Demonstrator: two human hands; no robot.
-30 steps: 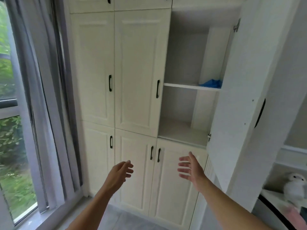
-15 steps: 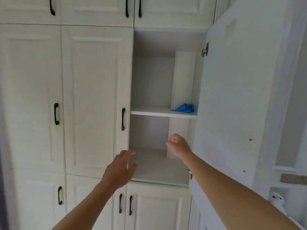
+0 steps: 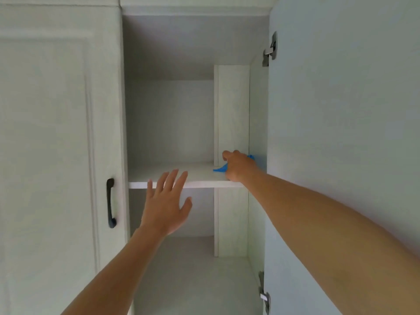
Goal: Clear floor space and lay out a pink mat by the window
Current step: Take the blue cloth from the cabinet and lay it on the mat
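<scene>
Right arm: raised and stretched forward, reaching into the open compartment of the white wooden cabinet (image 3: 168,121).
Right hand (image 3: 236,165): back of hand up, at the right end of the white flat shelf (image 3: 181,184); fingers curled down over a small crumpled blue item (image 3: 219,169) and gripping it.
Blue item: lies on the shelf top against the right inner wall; it shows on both sides of the hand.
Left arm: raised, forearm angled up towards the shelf.
Left hand (image 3: 166,201): fingers straight and spread, palm facing the cabinet, holding nothing; it overlaps the shelf's front edge, contact cannot be told.
Open white cabinet door (image 3: 341,110): swung out on the right.
Closed white panelled door (image 3: 56,133): on the left, with a black bar handle (image 3: 111,203).
Pink mat: location cannot be told.
</scene>
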